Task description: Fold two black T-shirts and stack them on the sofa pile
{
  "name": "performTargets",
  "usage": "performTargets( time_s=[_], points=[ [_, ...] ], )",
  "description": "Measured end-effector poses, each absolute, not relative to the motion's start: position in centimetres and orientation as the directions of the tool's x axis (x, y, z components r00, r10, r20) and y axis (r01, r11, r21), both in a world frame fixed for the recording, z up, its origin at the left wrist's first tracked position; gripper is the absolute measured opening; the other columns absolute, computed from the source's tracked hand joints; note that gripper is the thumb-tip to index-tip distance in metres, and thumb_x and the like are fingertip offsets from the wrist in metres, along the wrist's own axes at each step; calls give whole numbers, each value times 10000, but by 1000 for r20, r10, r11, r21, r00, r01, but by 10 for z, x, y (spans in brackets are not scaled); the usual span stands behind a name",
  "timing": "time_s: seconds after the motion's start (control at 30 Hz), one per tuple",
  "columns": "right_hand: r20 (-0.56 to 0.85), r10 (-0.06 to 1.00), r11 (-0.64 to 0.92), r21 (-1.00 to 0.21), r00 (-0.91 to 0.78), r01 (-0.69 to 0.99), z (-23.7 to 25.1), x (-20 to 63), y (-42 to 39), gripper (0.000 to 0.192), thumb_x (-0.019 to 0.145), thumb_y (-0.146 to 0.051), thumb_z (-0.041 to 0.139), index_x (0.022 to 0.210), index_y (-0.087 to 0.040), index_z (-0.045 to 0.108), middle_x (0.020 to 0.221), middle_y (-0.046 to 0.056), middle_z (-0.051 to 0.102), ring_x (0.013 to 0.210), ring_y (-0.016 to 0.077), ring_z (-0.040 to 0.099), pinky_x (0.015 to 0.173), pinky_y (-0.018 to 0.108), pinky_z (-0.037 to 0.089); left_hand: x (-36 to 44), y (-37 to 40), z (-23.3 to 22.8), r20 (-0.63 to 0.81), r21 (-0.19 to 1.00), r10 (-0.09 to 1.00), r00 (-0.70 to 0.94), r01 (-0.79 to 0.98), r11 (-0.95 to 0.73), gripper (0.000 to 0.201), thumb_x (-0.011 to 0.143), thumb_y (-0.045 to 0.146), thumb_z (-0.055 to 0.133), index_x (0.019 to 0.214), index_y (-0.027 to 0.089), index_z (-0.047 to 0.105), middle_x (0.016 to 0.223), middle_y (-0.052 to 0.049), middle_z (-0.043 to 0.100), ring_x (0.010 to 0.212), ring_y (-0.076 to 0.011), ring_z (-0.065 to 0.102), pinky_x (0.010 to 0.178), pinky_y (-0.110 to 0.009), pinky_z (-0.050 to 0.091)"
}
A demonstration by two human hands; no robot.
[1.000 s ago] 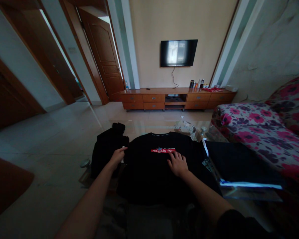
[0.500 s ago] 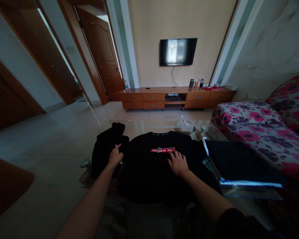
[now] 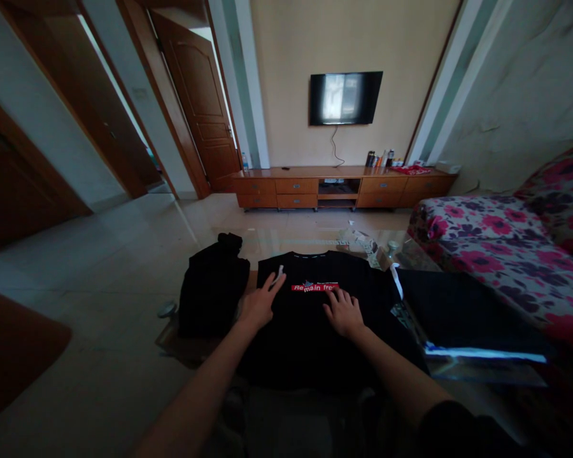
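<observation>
A black T-shirt lies spread on a glass table, its collar away from me and a red "Remain free" print on its chest. My left hand is closed on the shirt's left sleeve, over the left part of the chest. A small white strip shows at its fingertips; whether it is sleeve trim I cannot tell. My right hand rests with fingers spread on the shirt, just below the print's right end. Left of the shirt sits a pile of black clothing.
To the right lies a flat black item with a white-blue edge. The glass table has crumpled clear plastic at its far side. A flowered sofa stands right, a low wooden cabinet beyond.
My left hand has moved right from beside the black pile, bringing the shirt's left sleeve inward over the chest. The shirt's left side is narrower. My right hand stays on the shirt.
</observation>
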State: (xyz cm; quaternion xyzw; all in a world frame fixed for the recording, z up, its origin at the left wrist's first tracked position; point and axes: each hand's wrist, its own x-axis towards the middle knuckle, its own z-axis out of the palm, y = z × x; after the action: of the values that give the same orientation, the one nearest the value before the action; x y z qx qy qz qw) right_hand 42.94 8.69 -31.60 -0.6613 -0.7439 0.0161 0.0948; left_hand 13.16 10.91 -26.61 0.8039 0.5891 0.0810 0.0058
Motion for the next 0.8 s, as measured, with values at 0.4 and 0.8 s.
performTargets(
  time_s=[0.4,0.8],
  points=[
    [114,988,118,-156,-101,981,-321,430,89,556,1020,-506,353,1525,-284,415,1553,118,411,1394,310,342,1109,504,250,142,104,-320,34,225,952,306,925,-305,749,925,389,478,1603,148,269,1689,-141,163,1564,-315,92,1247,-474,126],
    [118,987,125,-151,-107,981,-317,431,87,557,1021,-512,344,1509,-263,448,1553,122,420,1391,312,350,1103,494,266,58,139,-288,-239,363,958,161,929,-65,563,608,141,707,1163,135,616,1104,-121,674,988,-262,670,823,-302,512]
  ],
)
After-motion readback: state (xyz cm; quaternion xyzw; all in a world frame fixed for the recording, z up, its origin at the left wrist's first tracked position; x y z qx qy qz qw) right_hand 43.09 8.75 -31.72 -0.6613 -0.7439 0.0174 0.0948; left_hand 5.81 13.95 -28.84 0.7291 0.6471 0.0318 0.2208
